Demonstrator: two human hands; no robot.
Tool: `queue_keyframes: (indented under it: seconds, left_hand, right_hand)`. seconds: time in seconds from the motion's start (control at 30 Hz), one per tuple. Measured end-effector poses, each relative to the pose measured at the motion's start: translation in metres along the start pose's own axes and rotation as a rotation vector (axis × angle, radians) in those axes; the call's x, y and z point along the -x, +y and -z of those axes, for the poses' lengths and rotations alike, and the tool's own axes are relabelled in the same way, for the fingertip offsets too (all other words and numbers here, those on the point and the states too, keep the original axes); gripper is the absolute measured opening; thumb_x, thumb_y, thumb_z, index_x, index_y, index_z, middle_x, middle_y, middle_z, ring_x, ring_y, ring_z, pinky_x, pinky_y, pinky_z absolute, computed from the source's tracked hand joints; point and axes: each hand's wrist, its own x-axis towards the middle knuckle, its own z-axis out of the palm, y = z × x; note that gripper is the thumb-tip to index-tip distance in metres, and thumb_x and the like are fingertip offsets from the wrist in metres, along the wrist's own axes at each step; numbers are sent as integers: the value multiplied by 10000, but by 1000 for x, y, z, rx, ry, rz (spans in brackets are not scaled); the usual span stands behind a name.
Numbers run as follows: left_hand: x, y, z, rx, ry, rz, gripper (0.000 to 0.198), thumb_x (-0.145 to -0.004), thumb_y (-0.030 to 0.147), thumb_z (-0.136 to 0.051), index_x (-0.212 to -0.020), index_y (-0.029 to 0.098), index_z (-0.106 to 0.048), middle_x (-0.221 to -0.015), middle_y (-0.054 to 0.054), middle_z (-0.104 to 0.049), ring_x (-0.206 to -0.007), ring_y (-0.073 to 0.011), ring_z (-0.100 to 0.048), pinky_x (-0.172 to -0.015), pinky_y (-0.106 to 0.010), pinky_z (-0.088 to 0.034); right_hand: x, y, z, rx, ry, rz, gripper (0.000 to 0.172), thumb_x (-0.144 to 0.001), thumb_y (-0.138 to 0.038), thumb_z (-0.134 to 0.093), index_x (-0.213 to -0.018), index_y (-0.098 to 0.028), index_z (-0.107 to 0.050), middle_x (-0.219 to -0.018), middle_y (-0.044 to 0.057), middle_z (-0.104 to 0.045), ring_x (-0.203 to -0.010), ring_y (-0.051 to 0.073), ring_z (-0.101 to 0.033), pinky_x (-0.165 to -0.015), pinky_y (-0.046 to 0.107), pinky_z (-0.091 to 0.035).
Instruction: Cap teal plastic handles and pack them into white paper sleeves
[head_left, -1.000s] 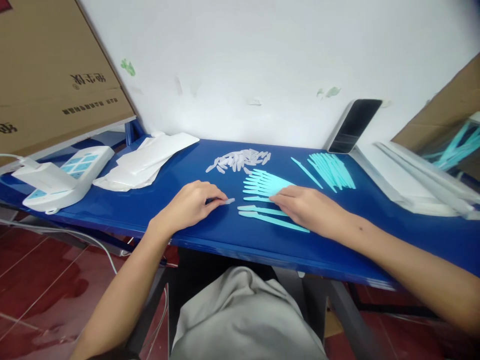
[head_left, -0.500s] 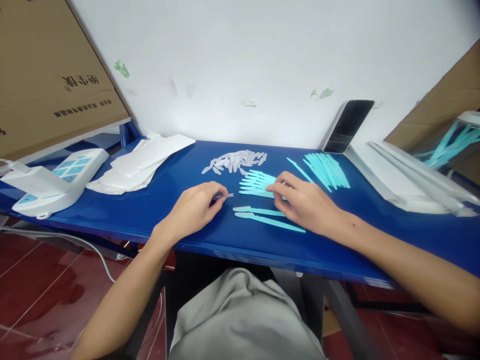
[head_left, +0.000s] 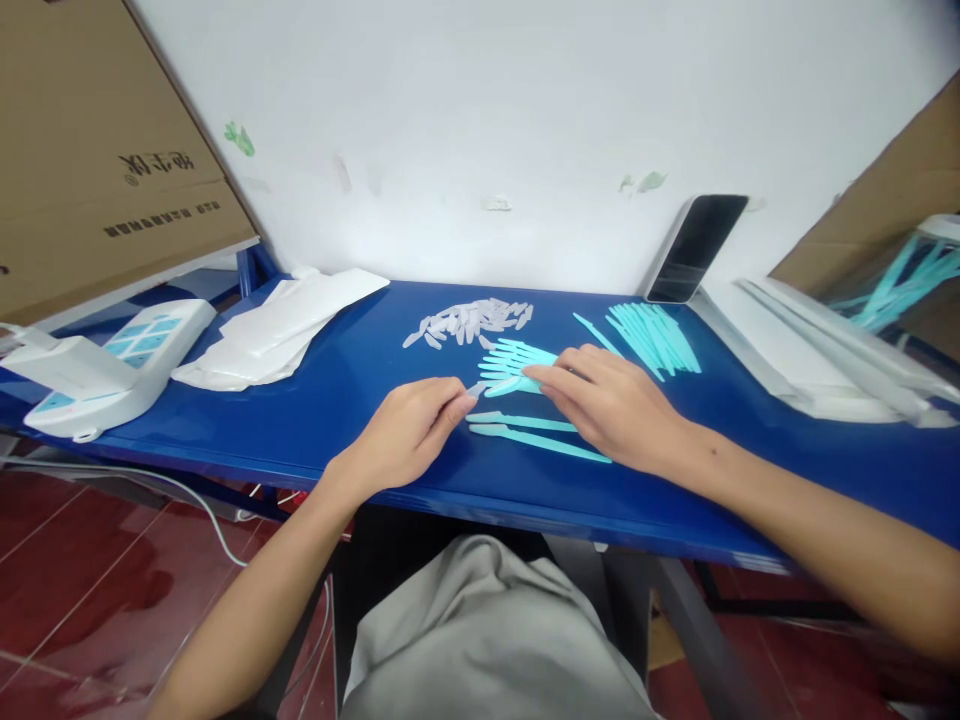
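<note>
My left hand [head_left: 412, 430] pinches a small translucent blade cap [head_left: 477, 388] between thumb and fingers, its end pointing right. Facing it, my right hand [head_left: 604, 400] grips a mint-green eyebrow razor [head_left: 504, 386], the head turned toward the cap. A small gap seems to separate the two; whether they touch is hard to tell. Just behind lies a fanned row of mint-green razors [head_left: 506, 355], partly covered by my right hand. Two razors [head_left: 544, 443] rest nearer the table's front edge. Farther back is a loose heap of translucent caps [head_left: 469, 322].
Another stack of razors [head_left: 660, 340] lies right of my hand, before a phone [head_left: 697, 250] leaning on the wall. White packets [head_left: 292, 325] and a power strip [head_left: 120, 365] occupy the left of the blue table [head_left: 360, 365]. White sleeves [head_left: 817, 365] lie at the right.
My right hand has lifted a razor from the fanned row and shifted slightly left. My left hand has moved right with the cap, turning it toward the razor.
</note>
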Motion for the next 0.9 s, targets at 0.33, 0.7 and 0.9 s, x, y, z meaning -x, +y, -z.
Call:
queue_keyframes:
  seconds: [0.33, 0.7, 0.9]
  left_hand:
    - [0, 1, 1, 65, -139, -72, 378, -1129, 351, -321, -796, 204, -425, -795, -9, -503, -710, -159, -476, -702, -304, -395]
    - [-2, 11, -6, -88, -156, -112, 340, -1127, 389, -326, -898, 213, -506, -829, -8, -595, -743, -186, -527, -726, -324, -371]
    - [-36, -26, 28, -200, -30, 79, 388, -1087, 493, -385, -922, 214, -598, -620, 37, -562, -588, -172, -517, -723, -326, -372]
  right_hand:
    - [0, -6, 3, 39, 63, 64, 314, -1057, -175, -448, -1220, -224, -712, -924, 65, -713, -760, 171, -589, -650, 305, -412]
    - [2, -16, 4, -6, 30, 102, 307, -1079, -214, -423, -1208, -201, -701, -967, 50, -661, -612, 99, -497, -523, 246, -352]
    - [2, -2, -7, -179, -79, -45, 320, -1061, -188, -416, -1268, -147, -657, -1011, 105, -651, -711, 159, -568, -605, 279, -445]
